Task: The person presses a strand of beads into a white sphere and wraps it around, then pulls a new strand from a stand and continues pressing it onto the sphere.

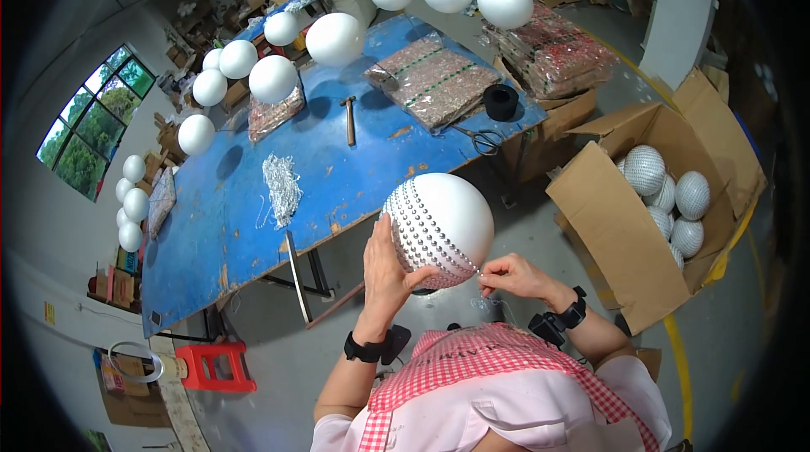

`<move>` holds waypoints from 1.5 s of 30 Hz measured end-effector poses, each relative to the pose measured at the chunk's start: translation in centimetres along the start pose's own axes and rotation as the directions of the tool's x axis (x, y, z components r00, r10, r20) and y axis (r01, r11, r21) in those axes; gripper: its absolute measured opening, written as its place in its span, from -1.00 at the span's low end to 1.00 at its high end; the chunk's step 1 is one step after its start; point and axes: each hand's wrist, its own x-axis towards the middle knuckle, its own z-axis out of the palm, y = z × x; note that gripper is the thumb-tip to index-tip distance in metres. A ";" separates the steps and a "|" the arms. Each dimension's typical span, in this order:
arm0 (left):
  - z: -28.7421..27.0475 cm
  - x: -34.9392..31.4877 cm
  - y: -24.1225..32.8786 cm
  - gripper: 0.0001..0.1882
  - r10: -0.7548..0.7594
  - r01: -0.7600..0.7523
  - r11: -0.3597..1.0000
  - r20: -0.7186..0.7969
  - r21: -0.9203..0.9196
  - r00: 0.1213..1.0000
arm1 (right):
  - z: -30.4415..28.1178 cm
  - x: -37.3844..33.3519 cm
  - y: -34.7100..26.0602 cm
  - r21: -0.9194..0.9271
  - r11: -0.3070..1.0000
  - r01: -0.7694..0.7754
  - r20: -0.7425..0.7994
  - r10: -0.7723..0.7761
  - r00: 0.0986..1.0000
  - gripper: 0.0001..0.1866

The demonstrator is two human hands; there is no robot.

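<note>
A large white ball (460,216) is in front of me, its left and lower part wrapped with rows of a silver bead string (419,228). My left hand (386,266) lies against the ball's left side, fingers stretched up along it and thumb under the beaded rows. At the ball's lower right, my right hand (512,276) pinches the bead string where it leaves the surface. Thin loose strands (489,304) dangle below that hand.
Beyond the ball stands a blue table (337,174) with a bundle of silver strings (281,186), a hammer (349,121), scissors (481,142), black tape (500,102) and bagged goods (430,81). Plain white balls (335,39) hang above it. A cardboard box (620,237) at right holds beaded balls (645,169).
</note>
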 end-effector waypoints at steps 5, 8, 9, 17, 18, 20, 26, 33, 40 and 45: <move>0.4 0.3 -1.1 0.07 -0.112 0.106 0.976 -0.024 -0.191 0.993 | 0.0 0.2 -0.5 0.028 0.999 0.032 -0.001 -0.032 0.999 -0.73; -0.3 0.6 -0.7 -0.17 -0.112 0.095 0.990 -0.168 -0.104 0.979 | 0.0 0.2 -0.8 0.003 1.000 0.026 0.004 -0.026 1.000 -0.74; -0.3 0.5 -0.9 -0.17 -0.114 0.097 0.990 -0.169 -0.103 0.979 | 0.1 0.2 -1.0 0.002 1.000 0.026 0.007 -0.026 1.000 -0.74; 0.2 0.4 -0.3 0.11 0.026 -0.020 0.998 -0.089 0.064 0.996 | 1.3 -0.3 -3.5 -0.040 0.984 0.171 0.188 -0.161 0.969 -0.76; 0.4 0.3 -0.7 0.08 -0.057 0.052 0.997 -0.082 -0.063 0.995 | 1.2 -0.2 -3.2 -0.042 0.985 0.170 0.190 -0.159 0.969 -0.76; 0.8 0.2 -1.2 0.04 -0.139 0.124 0.974 -0.067 -0.188 0.988 | 0.6 0.3 -2.1 -0.022 0.997 0.072 0.108 -0.069 0.992 -0.76; -0.2 0.9 -0.7 -0.36 -0.080 0.068 0.995 -0.165 -0.079 0.983 | 0.0 0.7 -0.5 0.029 0.999 0.024 0.059 -0.026 0.998 -0.73; -1.3 1.3 -0.3 -0.01 0.075 -0.074 0.987 0.003 0.144 0.997 | 0.1 0.6 -1.6 0.009 1.000 0.021 0.026 -0.021 0.999 -0.75; -0.6 1.3 -1.3 -0.15 -0.088 0.084 0.996 -0.202 -0.028 0.975 | 0.2 0.6 -2.0 0.001 1.000 0.003 0.022 -0.003 1.000 -0.74; -1.6 0.9 -1.6 -0.17 0.017 -0.015 0.999 -0.038 0.046 0.999 | 0.7 0.4 -2.7 -0.041 0.999 -0.028 0.045 0.030 0.999 -0.74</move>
